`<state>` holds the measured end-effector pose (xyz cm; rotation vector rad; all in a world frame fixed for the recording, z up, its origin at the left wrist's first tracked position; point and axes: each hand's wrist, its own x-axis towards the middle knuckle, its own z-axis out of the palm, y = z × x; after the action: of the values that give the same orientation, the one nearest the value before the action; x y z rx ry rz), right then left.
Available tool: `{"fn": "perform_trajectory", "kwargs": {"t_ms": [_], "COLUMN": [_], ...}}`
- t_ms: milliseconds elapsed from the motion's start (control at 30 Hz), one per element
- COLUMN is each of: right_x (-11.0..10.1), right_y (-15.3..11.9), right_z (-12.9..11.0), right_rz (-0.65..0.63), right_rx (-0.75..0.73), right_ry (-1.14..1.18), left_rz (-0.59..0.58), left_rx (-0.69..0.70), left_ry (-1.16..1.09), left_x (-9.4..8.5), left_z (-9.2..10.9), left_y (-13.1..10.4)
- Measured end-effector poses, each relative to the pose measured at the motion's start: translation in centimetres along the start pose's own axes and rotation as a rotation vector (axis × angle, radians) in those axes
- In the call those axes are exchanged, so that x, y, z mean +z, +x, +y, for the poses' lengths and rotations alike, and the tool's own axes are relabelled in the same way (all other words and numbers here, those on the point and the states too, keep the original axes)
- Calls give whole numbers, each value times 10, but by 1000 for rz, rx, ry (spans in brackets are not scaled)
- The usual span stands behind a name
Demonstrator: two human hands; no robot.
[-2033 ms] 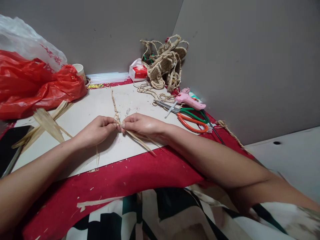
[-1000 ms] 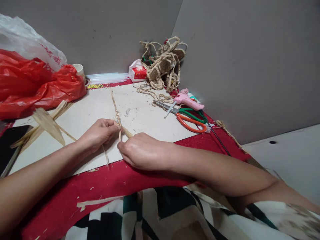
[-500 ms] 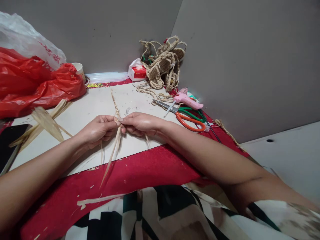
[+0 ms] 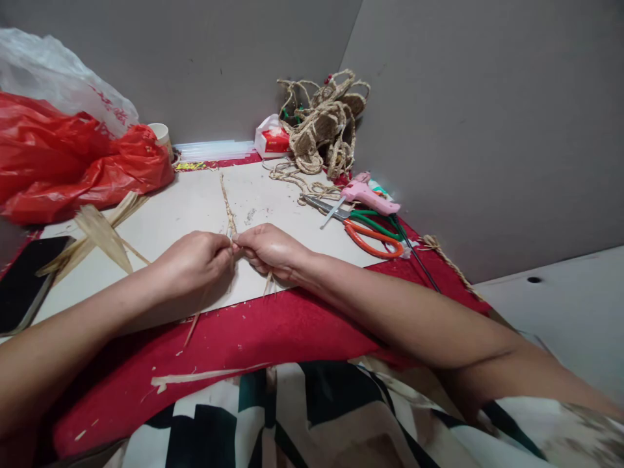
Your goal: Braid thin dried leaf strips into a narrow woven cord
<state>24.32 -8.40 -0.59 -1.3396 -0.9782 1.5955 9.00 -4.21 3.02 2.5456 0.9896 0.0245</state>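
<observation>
A thin braid of dried plant strips (image 4: pixel 227 207) runs away from my hands across the white board (image 4: pixel 292 227). At its near end, my left hand (image 4: pixel 197 259) is closed with its back turned up, gripping the strips. My right hand (image 4: pixel 268 248) pinches the braid's end right beside it, thumb and fingers pressed together. Loose strip ends hang below both hands, one of them a thin tail (image 4: pixel 192 328) under the left. The exact crossing of the strips is hidden by my fingers.
On the left lie wide dried leaves (image 4: pixel 104 237), a phone (image 4: pixel 29 276) and a red plastic bag (image 4: pixel 82 162). Scissors (image 4: pixel 370 237) and a pink glue gun (image 4: pixel 370 195) lie right, before a heap of woven cord (image 4: pixel 324 127). Clear sticks (image 4: pixel 214 151) and a tissue box (image 4: pixel 273 140) stand behind.
My left hand has rolled over so its back faces up. The long loose strips that hung between the hands are now mostly out of sight, gathered at the left hand. The view has shifted slightly.
</observation>
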Motion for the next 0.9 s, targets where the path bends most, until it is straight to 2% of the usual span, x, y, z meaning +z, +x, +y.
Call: {"fn": "perform_trajectory", "kwargs": {"t_ms": [133,200,267,333,367,400,467,500,567,600,633,700,767,900], "right_x": [5,5,5,3,2,1,0,0,-1,-1,-2,-4,-8,-19], "right_y": [-5,-6,-7,-7,-7,-7,-7,-6,-5,-5,-4,-2,1,5], "right_z": [-3,-4,-4,-5,-5,-5,-6,-6,-6,-7,-7,-7,-8,-10], "right_rz": [5,-1,-22,-62,-87,-113,-170,-197,-245,-261,-274,-295,-307,-311], "right_rx": [49,51,62,87,96,101,99,92,79,73,67,59,56,10], "right_ry": [96,103,118,155,179,204,245,259,261,250,234,186,98,-204], "left_rz": [54,19,-56,-67,-13,79,336,396,347,282,183,70,40,92], "left_rx": [-36,-52,-26,0,-9,-35,-159,-212,-315,-349,-352,-317,-348,-371], "left_ry": [320,393,368,232,130,7,-255,-420,-739,-880,-1003,-1195,-1208,-1083], "left_x": [16,21,19,11,5,0,-8,-10,-7,-3,2,11,20,27], "left_z": [19,28,33,33,31,27,17,12,6,5,5,6,6,0], "left_y": [-11,-18,-26,-32,-34,-34,-30,-26,-16,-11,-6,1,4,7]}}
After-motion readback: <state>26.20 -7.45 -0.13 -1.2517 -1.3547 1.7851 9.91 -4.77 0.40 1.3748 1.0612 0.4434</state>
